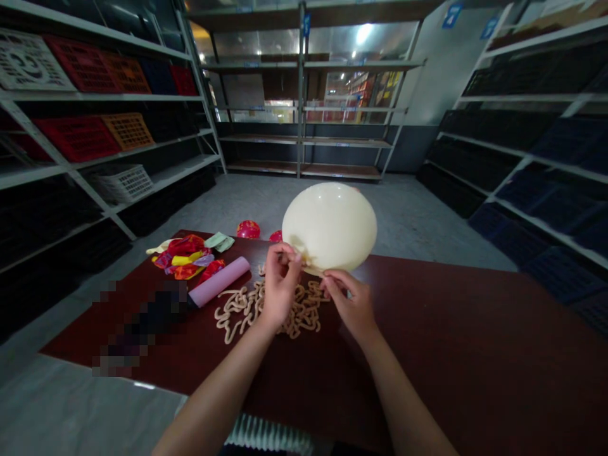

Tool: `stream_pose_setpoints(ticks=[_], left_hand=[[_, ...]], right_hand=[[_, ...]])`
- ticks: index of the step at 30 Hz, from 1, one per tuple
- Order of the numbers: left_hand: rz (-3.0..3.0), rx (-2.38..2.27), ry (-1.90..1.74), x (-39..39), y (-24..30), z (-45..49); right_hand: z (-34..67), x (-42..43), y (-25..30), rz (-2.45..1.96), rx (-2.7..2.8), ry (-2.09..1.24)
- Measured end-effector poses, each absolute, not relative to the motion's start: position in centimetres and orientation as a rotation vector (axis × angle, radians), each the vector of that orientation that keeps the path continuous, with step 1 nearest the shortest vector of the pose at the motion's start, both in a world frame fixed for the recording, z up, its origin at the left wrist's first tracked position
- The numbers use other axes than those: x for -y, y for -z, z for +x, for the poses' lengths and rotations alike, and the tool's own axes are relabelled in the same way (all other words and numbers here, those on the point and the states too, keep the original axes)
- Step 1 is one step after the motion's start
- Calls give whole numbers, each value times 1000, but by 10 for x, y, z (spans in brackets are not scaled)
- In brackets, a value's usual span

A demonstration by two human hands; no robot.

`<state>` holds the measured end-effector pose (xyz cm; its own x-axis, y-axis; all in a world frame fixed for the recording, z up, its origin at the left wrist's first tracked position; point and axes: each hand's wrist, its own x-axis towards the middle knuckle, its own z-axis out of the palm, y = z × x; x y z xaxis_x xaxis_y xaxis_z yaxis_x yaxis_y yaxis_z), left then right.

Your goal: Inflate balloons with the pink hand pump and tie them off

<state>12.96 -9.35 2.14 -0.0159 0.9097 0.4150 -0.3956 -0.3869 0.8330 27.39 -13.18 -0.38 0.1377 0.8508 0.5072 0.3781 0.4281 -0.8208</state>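
- The inflated cream balloon (330, 225) was held just above the dark red tabletop (475, 354), over a pile of beige clips (237, 307).
- The left hand (280, 278) had its grip pinched on the balloon's neck.
- The right hand (349, 301) pinched the neck too.

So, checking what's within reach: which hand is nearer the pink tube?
Left. The left hand sits just right of the pink tube, at the neck of the cream balloon; the right hand is farther right, beyond it.

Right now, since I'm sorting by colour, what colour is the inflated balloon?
Pale cream; the balloon shows best in the head view.
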Motion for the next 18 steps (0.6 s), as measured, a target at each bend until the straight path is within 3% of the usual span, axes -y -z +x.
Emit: stream_pose_setpoints(ticks=[8,13,16,18], left_hand=[[2146,-870,-1952,99,-38,137],[2448,-912,-1951,70,-54,149],[2567,-1130,-1748,23,-67,178],[2675,-1320,-1224,-14,-80,203]], right_hand=[[287,133,-5,-1111,1372,-464],[292,129,-1,-1095,1275,-569],[293,126,3,-1101,1220,-607],[294,124,6,-1107,1185,-620]])
